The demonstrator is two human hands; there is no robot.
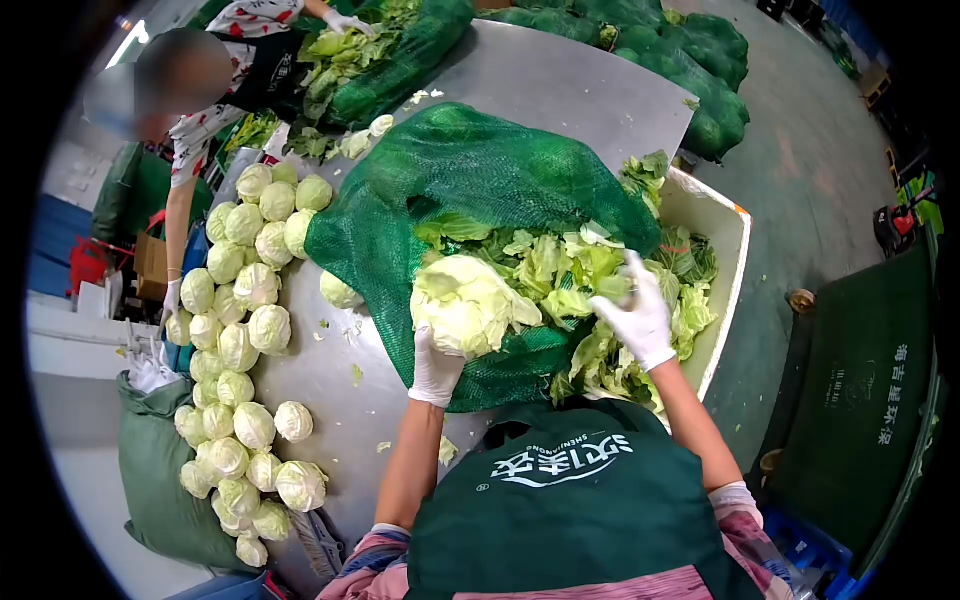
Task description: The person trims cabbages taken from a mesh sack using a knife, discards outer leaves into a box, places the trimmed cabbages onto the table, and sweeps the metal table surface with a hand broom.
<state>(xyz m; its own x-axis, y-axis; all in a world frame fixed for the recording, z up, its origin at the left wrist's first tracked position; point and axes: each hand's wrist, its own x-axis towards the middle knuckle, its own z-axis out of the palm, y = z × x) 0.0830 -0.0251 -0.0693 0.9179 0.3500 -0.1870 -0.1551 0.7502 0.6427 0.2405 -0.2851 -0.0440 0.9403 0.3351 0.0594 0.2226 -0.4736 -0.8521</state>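
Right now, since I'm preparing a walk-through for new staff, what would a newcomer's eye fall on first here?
Probably the big pale cabbage in the left hand, in front of the dark green mesh bag. Next, the many cabbage heads spread along the left of the metal table. Then the loose leaves near the right hand, some in the white box.

The net (470,165) is green mesh, the cabbage (462,303) pale yellow-green, the gloves (640,318) white, the apron (570,520) dark green with white lettering, the co-worker's sleeve (190,150) white, patterned red.
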